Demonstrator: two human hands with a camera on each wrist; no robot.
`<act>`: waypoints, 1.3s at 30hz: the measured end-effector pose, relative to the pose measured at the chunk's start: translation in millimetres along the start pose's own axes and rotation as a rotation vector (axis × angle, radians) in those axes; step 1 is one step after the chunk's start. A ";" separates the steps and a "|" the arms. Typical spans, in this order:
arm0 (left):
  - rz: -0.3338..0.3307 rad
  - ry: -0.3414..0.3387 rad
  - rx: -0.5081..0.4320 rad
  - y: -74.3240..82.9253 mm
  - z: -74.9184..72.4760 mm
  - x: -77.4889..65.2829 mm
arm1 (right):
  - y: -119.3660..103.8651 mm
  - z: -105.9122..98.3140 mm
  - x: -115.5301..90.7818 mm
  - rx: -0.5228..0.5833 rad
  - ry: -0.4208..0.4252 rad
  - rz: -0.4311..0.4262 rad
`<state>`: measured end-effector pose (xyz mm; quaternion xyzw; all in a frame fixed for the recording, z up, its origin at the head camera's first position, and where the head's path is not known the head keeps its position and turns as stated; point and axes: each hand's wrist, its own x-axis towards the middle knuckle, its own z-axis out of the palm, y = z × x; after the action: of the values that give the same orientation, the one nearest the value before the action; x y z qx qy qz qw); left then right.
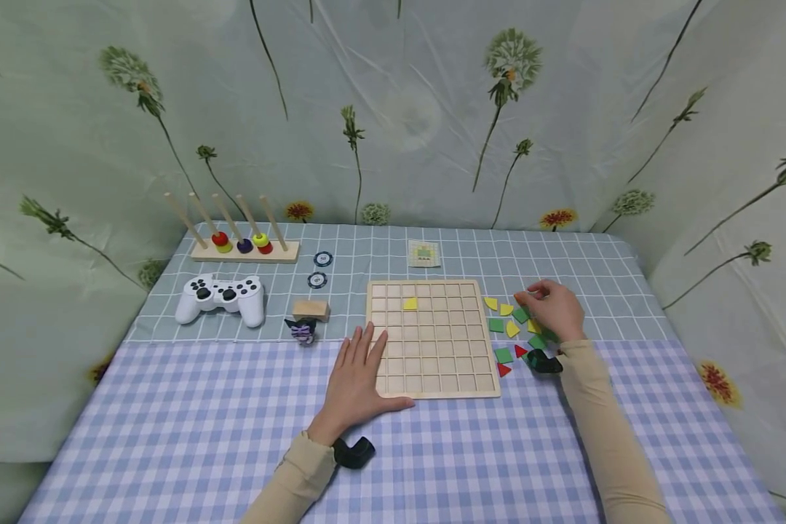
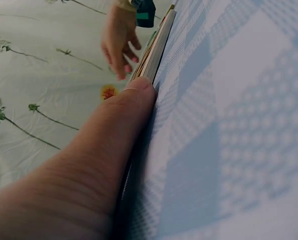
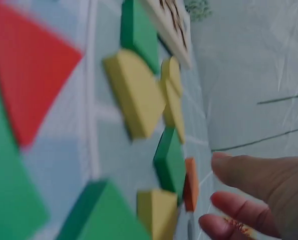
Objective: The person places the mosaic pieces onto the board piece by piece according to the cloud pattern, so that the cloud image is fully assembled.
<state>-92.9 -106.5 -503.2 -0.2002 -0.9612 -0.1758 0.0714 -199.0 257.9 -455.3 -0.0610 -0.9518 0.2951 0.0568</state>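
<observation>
A square wooden grid board lies on the cloth with one yellow piece in an upper cell. My left hand spreads its fingers over the board's left edge, its thumb along the near edge; the thumb touches that edge in the left wrist view. To the right of the board lie loose green, yellow and red pieces, among them a green piece. Above them hovers my right hand, fingers slightly bent and parted. An orange piece lies close to its thumb and fingertips, with a gap visible between.
A white game controller, a peg stand with colored rings, two poker chips, a wooden block and a small dark figurine are on the left. Beyond the board lies a pattern card.
</observation>
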 end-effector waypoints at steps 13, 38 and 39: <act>0.001 -0.012 0.006 0.5 -0.4 0.0 | 0.5 0.5 1.2 -0.052 -0.050 0.077; 0.001 -0.010 -0.018 -0.6 -0.4 -0.7 | -33.4 25.2 1.0 0.168 0.011 -0.188; 0.002 -0.008 -0.020 -0.7 -0.3 -0.6 | -39.0 28.1 0.5 0.189 -0.004 -0.209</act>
<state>-92.6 -107.4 -503.3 -0.2024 -0.9595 -0.1846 0.0658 -206.8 210.4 -456.1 0.0450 -0.9210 0.3762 0.0907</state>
